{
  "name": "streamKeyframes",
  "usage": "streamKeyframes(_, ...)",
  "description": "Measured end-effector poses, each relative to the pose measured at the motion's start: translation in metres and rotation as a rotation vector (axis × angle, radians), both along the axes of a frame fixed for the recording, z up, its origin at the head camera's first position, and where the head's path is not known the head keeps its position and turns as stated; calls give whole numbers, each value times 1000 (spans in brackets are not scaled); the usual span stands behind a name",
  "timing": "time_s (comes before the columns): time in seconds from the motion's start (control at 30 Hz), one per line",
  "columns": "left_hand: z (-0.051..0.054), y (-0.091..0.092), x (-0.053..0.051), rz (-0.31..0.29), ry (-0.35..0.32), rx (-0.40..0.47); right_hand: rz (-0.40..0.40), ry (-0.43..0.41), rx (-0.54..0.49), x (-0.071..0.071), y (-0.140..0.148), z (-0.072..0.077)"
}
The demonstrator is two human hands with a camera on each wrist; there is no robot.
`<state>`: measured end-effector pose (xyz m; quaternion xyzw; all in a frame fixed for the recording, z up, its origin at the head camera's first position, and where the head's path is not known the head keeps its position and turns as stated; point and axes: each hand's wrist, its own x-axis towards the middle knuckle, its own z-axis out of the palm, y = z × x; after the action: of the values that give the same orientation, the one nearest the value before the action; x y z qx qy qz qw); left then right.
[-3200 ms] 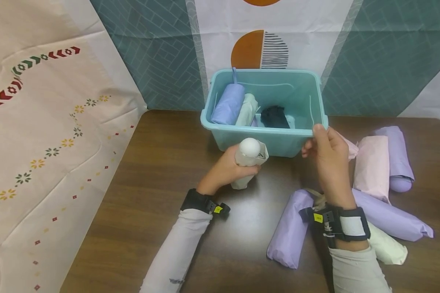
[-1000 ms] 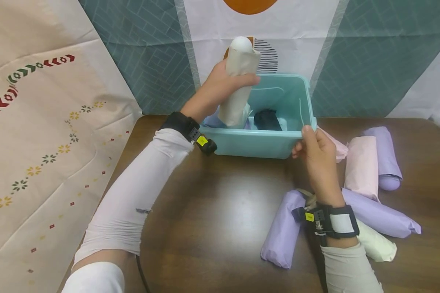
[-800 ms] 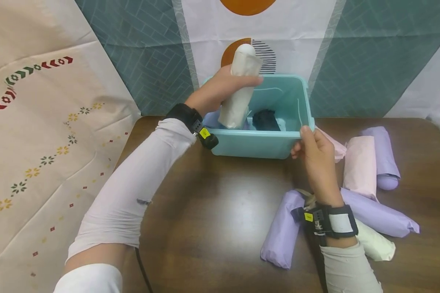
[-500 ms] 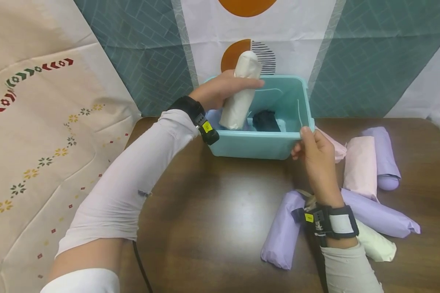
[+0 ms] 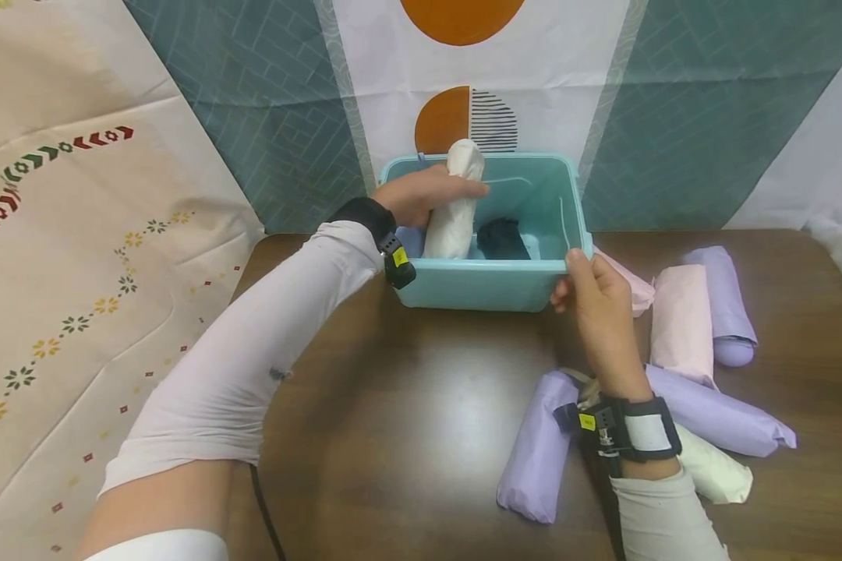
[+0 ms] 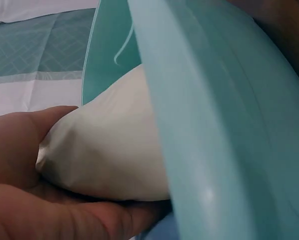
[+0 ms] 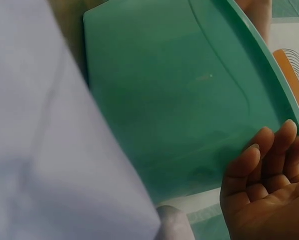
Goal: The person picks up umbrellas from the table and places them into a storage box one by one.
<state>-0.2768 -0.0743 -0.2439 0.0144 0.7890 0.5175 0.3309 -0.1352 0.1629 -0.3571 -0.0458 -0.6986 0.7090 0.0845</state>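
- While the rim of the teal bin (image 5: 487, 288) was pinched by the right hand (image 5: 601, 312), the tilted white bundle (image 5: 451, 230) was gripped by the left hand (image 5: 424, 193), its lower part inside the bin.
- A placing step was suggested; lowering, then a loosened grip, seemed called for.
- The black item (image 5: 503, 240) was shown by the head view, by neither wrist view.

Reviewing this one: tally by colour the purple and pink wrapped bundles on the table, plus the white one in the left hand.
Purple: 3 (near bundle, middle bundle, far bundle)
Pink: 2 (wide bundle, partly hidden bundle)
White: 1 (held bundle)
Total: 6
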Motion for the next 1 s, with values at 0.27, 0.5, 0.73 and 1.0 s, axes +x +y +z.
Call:
streamKeyframes(0.27, -3, 2, 3, -69, -76, -134, 3, -5, -1, -2, 2, -2)
streamKeyframes(0.5, -3, 2, 6, -133, -43, -241, 7, -7, -22, -2, 2, -3)
streamKeyframes(0.73, -4, 1, 8, -178, -7, -313, 9, 12, -22, -2, 1, -4)
streamKeyframes(1.0, -5, 4, 12, -229, -8, -322, 8, 19, -61, -3, 1, -5)
